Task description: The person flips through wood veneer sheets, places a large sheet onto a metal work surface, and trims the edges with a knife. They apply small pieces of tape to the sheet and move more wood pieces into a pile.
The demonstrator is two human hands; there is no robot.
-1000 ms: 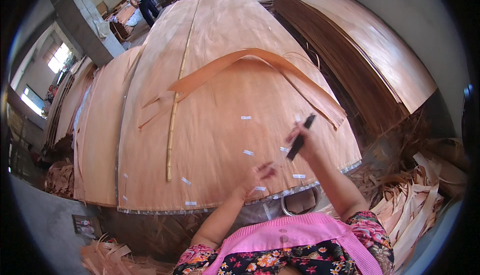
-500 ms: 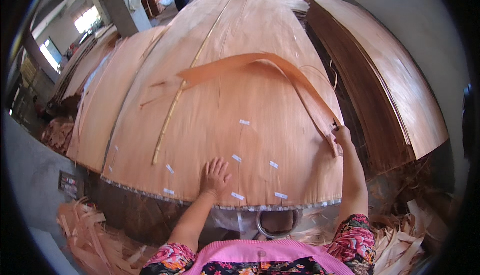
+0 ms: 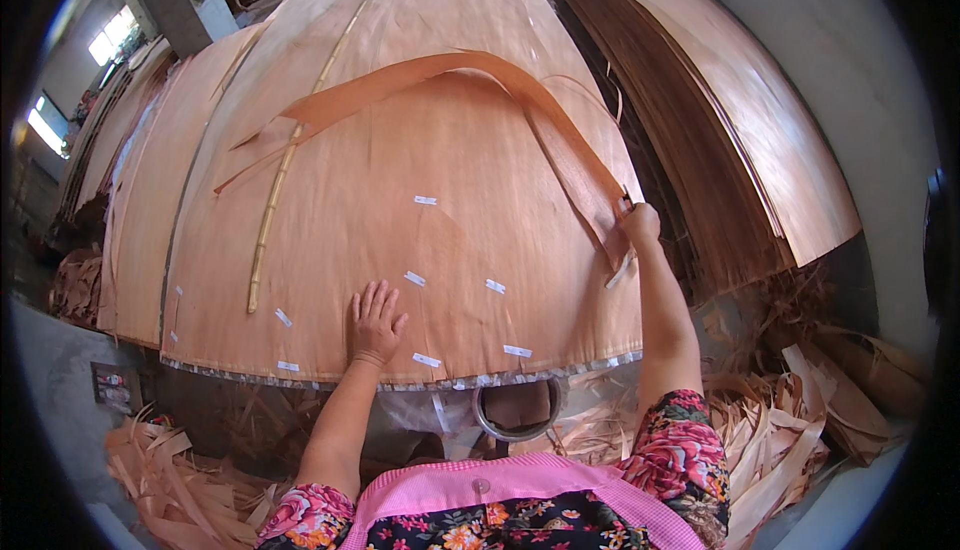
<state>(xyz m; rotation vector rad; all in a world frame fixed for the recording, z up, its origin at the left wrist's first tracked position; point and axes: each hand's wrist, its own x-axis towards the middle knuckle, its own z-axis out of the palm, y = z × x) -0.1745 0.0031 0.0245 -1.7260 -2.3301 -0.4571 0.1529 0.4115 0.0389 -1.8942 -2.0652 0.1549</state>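
A wide sheet of wood veneer (image 3: 480,160) lies on the stack before me. My left hand (image 3: 376,322) rests palm down on its near part, fingers spread. At the right edge, my right hand (image 3: 640,222) is closed at the near end of a long reddish veneer strip (image 3: 480,60). This strip arches up and away to the left over the sheet. A slim dark-ended tool (image 3: 627,196) pokes out of the same fist; its kind is mostly hidden. Several small white tape pieces (image 3: 425,200) stick to the sheet near my left hand.
A bamboo stick (image 3: 266,235) lies lengthwise on the sheet's left part. Other veneer stacks stand at the right (image 3: 720,100) and left. Heaps of veneer scraps (image 3: 770,440) lie on the floor on both sides. A round-rimmed stool (image 3: 516,410) is under the near edge.
The whole view has shifted, so the sheet sits higher and further left in the picture. My left hand stays flat on the sheet; my right hand keeps its grip at the strip's end.
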